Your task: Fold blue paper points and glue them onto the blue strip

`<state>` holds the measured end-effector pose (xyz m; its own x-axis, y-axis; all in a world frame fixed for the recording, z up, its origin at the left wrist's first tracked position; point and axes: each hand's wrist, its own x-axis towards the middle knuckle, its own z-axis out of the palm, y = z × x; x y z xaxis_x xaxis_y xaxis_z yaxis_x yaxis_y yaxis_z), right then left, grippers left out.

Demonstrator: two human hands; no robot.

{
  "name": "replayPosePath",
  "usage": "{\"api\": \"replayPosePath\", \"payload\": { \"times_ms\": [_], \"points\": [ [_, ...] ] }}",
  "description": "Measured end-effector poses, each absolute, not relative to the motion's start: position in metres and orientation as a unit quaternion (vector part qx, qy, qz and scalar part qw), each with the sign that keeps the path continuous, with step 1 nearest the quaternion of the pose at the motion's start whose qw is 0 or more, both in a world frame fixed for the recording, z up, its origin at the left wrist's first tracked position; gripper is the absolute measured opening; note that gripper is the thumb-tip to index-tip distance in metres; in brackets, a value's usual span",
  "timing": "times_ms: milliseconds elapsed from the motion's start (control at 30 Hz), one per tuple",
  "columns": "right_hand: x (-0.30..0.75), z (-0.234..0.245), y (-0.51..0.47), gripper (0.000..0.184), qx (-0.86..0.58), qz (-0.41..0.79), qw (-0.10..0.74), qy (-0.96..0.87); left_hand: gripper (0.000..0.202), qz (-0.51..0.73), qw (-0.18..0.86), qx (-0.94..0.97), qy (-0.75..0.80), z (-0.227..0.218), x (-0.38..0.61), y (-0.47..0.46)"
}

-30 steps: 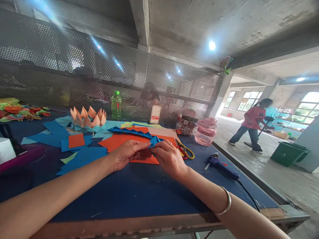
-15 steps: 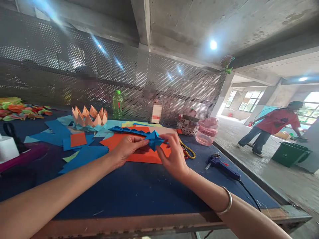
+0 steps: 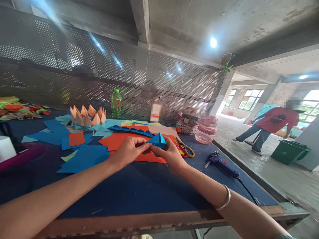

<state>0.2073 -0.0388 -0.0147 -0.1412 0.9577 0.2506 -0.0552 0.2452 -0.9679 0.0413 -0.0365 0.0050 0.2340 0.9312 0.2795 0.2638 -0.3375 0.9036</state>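
Quick look at my bench right now: both bare hands are up over the middle of this long blue-topped work table (image 3: 139, 192), and between them sits a small blue folded paper piece (image 3: 157, 141), pointy on top like a little pyramid, held up just above the paper pile. The left hand (image 3: 129, 151) has its fingers pressed together, tips against the piece's lower left side. The right hand (image 3: 169, 156) comes in from the other side with its thumb and fingers closed around the lower right, so the two hands basically pinch it between them. Exact fingertip contact is partly hidden by the paper, can't tell more than that.

Right under the hands is a big orange paper sheet (image 3: 119, 141), with a long blue pleated paper strip (image 3: 129, 131) lying across it toward the far edge. Just beside the right hand, yellow-handled scissors (image 3: 185, 149) sit on the table, and nearer the right edge there's a blue hot glue gun (image 3: 220, 166) with its black cord running off. A peach paper lotus (image 3: 87, 116) sits at the far edge, left of a green plastic bottle (image 3: 116, 104). Loose blue paper scraps (image 3: 83, 159) cover the left side. Far corner right: a pink plastic jar (image 3: 206, 131) next to a woven paper cup (image 3: 186, 124).
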Motion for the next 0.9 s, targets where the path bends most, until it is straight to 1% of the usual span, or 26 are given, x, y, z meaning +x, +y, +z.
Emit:
{"api": "replayPosePath", "payload": {
  "times_ms": [200, 367, 500, 633, 733, 900],
  "points": [
    [0.2082, -0.0159, -0.0352, 0.048, -0.373, 0.499, 0.528, -0.577, 0.025, 0.425, 0.354, 0.709, 0.438, 0.0025, 0.039, -0.0359],
    [0.209, -0.0162, -0.0341, 0.055, -0.348, 0.525, 0.535, -0.564, 0.025, 0.415, 0.336, 0.724, 0.437, 0.0032, 0.039, -0.0375],
    [0.209, -0.0113, -0.0374, 0.059, -0.34, 0.54, 0.532, -0.556, 0.024, 0.404, 0.378, 0.713, 0.431, 0.0054, 0.0401, -0.0393],
    [0.2108, -0.0107, -0.0377, 0.054, -0.335, 0.538, 0.523, -0.57, 0.025, 0.406, 0.44, 0.676, 0.43, 0.006, 0.0406, -0.0387],
    [0.2125, -0.0149, -0.0341, 0.051, -0.337, 0.524, 0.53, -0.575, 0.027, 0.41, 0.479, 0.644, 0.433, 0.0048, 0.0401, -0.0361],
    [0.2131, -0.0188, -0.0303, 0.048, -0.345, 0.51, 0.543, -0.571, 0.024, 0.434, 0.478, 0.623, 0.441, 0.0036, 0.0377, -0.0324]
  ]
}}
